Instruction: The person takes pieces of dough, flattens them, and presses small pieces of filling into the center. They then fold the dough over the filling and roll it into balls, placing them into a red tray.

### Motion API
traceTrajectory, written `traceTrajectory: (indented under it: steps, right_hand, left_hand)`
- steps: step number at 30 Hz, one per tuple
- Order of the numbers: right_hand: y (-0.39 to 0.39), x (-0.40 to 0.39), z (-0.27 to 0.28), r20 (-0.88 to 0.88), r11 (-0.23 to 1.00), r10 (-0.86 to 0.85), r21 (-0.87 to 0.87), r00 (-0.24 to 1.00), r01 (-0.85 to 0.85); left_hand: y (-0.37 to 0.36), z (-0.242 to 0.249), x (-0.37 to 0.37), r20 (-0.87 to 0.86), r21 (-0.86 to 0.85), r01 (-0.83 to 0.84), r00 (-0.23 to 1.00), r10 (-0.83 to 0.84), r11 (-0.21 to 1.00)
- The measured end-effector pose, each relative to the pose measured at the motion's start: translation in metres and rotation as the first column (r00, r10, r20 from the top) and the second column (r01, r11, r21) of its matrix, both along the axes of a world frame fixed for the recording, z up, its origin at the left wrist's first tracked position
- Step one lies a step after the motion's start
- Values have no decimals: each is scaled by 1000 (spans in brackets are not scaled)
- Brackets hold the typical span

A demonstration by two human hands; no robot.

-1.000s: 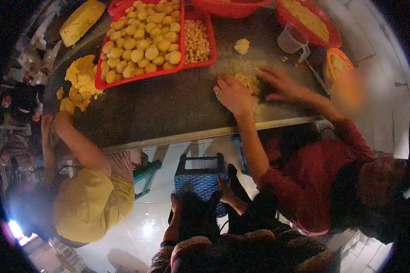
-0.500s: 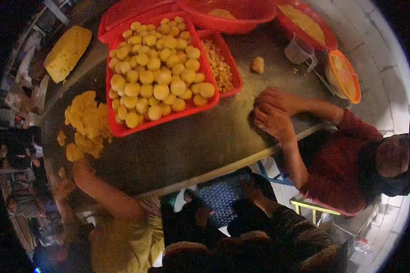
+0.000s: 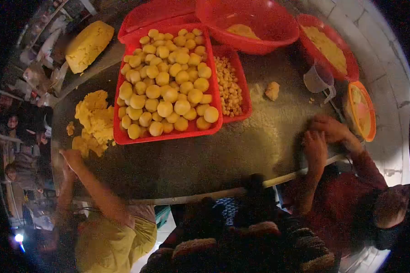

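Observation:
My left hand (image 3: 208, 207) is a dark, blurred shape just below the near edge of the metal table (image 3: 182, 168). My right hand (image 3: 255, 183), also dark, is at that edge, further right. The fingers of both are lost in shadow, and what they hold, if anything, cannot be made out. Beyond them stands a red tray (image 3: 168, 138) heaped with round yellow balls (image 3: 170, 94). Tucked behind its right side, a smaller red tray (image 3: 246, 91) holds small pale pieces (image 3: 228, 86). Crumbly yellow dough (image 3: 95, 118) lies left of the large tray.
Co-workers' hands are at the right (image 3: 321, 136) and left (image 3: 70, 159) of the table. A yellow block (image 3: 90, 45) lies back left. Red bowls (image 3: 278, 27), a clear cup (image 3: 316, 81), an orange-rimmed bowl (image 3: 372, 113) and a dough lump (image 3: 272, 91) are right.
The view has shifted, so the table's contents appear further right. My right hand has risen to the table edge. The left co-worker's hands have come away from the dough and together.

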State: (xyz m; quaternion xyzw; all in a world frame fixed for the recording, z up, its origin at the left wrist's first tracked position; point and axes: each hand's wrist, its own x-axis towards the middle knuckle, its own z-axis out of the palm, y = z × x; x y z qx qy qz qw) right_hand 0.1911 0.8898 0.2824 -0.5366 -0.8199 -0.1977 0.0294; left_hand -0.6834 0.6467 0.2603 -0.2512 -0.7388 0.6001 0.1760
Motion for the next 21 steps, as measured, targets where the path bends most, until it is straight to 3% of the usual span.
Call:
traceTrajectory:
  steps: [2,4,6,8,10,11,13,14,17,19,21]
  right_hand:
    - [16,25,-4,13,999,13,48,1000,-14]
    - [30,27,-2,33,995,33,93,999,-36]
    - [46,-3,27,204,994,21,-112,979,2]
    - [38,-66,70,-170,995,41,-80,985,-55]
    - [67,-93,59,-119,962,272,-10,955,-275]
    - [92,-104,46,-121,956,293,18,948,-293]
    - [130,-123,16,-29,812,581,84,813,-578]
    - [130,-128,14,-31,795,605,93,796,-600]
    - [140,-137,2,-63,783,619,131,783,-608]
    - [160,-137,-35,-140,900,414,207,899,-383]
    - [166,-141,-44,-194,916,385,202,902,-348]
  left_hand:
    - [2,-4,36,61,60,8,998,-12,998]
    - [49,-4,130,199,155,34,978,-65,987]
    - [4,-29,151,332,264,40,934,-129,964]
    - [-95,-48,146,427,390,46,876,-225,920]
    - [-115,-61,169,494,511,44,802,-336,858]
    - [-99,-79,201,513,572,38,763,-394,819]
    - [-39,-88,292,541,668,10,681,-494,744]
    - [-31,-98,323,549,707,-10,639,-539,708]
    - [-9,-118,392,532,812,-76,504,-680,579]
    - [-21,-138,426,496,863,-133,407,-767,488]
    - [-20,-155,460,430,902,-180,308,-849,392]
